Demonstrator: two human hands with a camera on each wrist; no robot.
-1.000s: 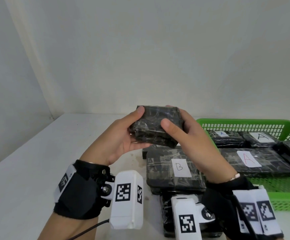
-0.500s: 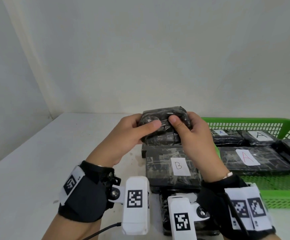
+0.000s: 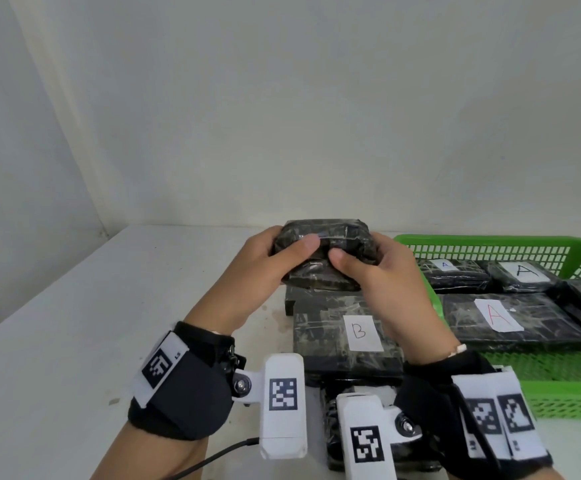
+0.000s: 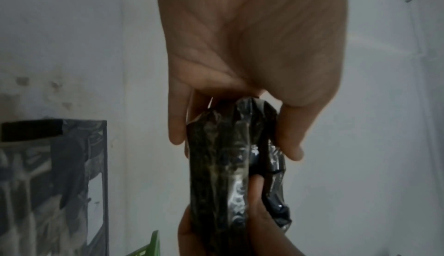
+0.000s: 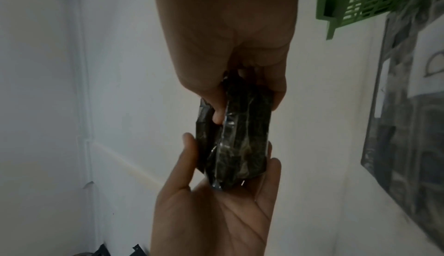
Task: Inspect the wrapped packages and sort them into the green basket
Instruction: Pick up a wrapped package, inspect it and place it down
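Observation:
A small black wrapped package [image 3: 327, 237] is held above the table between both hands. My left hand [image 3: 275, 265] grips its left end, thumb on the near face. My right hand [image 3: 372, 268] grips its right end, thumb beside the left one. The wrist views show the package [image 4: 223, 169] [image 5: 240, 138] edge-on, pinched between thumbs and fingers. No label shows on it. The green basket [image 3: 489, 244] stands to the right and holds several black packages labelled A [image 3: 496, 315].
Below my hands a black package labelled B [image 3: 361, 332] lies on a stack of other black packages on the white table [image 3: 74, 323]. A white wall rises close behind. The basket's left rim is right beside my right hand.
Both hands have turned the package over and lowered it slightly; the thumbs now meet on its near face.

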